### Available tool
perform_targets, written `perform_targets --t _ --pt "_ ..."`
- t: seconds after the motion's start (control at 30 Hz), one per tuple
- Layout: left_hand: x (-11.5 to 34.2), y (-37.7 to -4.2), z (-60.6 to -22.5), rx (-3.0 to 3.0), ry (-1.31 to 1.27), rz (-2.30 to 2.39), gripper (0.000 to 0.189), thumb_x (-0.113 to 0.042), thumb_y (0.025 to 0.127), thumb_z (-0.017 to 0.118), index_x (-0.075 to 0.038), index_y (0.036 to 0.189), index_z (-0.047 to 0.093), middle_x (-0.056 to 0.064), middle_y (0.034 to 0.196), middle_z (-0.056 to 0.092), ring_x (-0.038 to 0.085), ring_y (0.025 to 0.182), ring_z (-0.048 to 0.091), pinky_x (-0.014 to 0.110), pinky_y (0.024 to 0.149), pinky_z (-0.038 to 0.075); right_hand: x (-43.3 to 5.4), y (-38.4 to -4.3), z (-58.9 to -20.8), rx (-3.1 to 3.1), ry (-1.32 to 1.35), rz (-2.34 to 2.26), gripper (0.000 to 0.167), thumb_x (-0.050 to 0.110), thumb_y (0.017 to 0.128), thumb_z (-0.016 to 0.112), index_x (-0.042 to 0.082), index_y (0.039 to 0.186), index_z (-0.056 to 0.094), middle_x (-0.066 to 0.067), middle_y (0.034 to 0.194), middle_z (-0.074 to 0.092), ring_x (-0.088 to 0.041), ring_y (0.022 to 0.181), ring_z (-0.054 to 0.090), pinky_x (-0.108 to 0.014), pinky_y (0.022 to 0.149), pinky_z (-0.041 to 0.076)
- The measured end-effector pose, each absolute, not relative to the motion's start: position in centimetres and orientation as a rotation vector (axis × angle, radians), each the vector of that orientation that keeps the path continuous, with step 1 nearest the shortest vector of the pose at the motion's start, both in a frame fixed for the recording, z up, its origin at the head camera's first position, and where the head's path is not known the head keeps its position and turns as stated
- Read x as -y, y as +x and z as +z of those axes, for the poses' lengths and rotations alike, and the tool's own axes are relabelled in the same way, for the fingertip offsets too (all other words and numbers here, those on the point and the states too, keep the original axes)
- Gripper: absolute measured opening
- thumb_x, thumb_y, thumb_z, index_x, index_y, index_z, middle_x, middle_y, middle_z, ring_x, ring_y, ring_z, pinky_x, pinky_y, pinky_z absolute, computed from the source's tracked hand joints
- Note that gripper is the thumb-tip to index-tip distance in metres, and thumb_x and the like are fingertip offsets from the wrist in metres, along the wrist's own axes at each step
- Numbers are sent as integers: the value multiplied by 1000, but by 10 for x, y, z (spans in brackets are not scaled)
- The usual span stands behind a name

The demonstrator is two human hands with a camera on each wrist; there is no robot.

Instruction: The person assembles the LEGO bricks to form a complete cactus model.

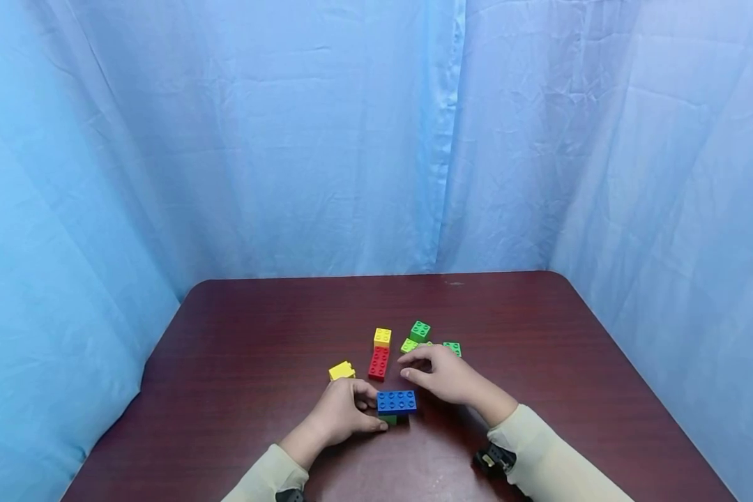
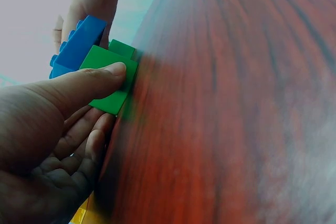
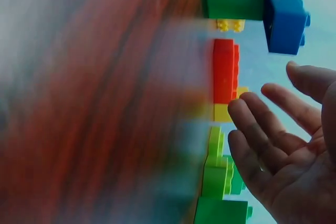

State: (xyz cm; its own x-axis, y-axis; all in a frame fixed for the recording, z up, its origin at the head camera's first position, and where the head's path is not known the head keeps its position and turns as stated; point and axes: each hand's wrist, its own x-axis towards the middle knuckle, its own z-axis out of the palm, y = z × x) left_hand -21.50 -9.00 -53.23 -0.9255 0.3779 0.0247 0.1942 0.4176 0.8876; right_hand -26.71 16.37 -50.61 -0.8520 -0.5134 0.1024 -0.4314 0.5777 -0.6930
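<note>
My left hand point(image 1: 339, 413) pinches a green toy brick point(image 2: 107, 80), its thumb flat against one face. Across the top of that brick sits a blue eight-stud brick point(image 1: 397, 402), overhanging toward the right. The right hand point(image 1: 447, 375) hovers over the table with fingers spread and slightly bent. Nothing lies between its thumb and fingers, and in the right wrist view a gap separates it from the blue brick point(image 3: 286, 22). Just beyond the left fingers lies a yellow brick point(image 1: 341, 370), partly covered by the hand.
A red brick point(image 1: 379, 363) lies ahead of the hands, with a yellow brick point(image 1: 382, 337) at its far end. Behind the right hand are a green brick point(image 1: 420, 330), light green bricks point(image 3: 214, 182) and another green brick point(image 1: 452, 348). Blue curtains point(image 1: 326, 139) surround the dark wooden table point(image 1: 257, 328).
</note>
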Motion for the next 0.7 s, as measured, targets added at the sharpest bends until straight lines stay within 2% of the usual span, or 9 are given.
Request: perform_targets --t 0.33,0.7 --pt "91 -216 -536 -2496 512 1519 30 -11 68 100 -16 88 78 -5 81 72 12 75 68 23 68 56 -172 -282 -508 -2741 -717 -1101 30 19 95 80 9 124 74 -3 116 70 -19 106 68 -45 94 56" --pt "91 -216 -535 -2496 505 1508 30 -12 68 100 -16 88 78 -5 82 72 12 76 68 23 69 56 -175 -299 -509 -2851 -612 -1048 37 17 92 83 11 127 74 -1 116 67 -21 110 69 -44 94 57"
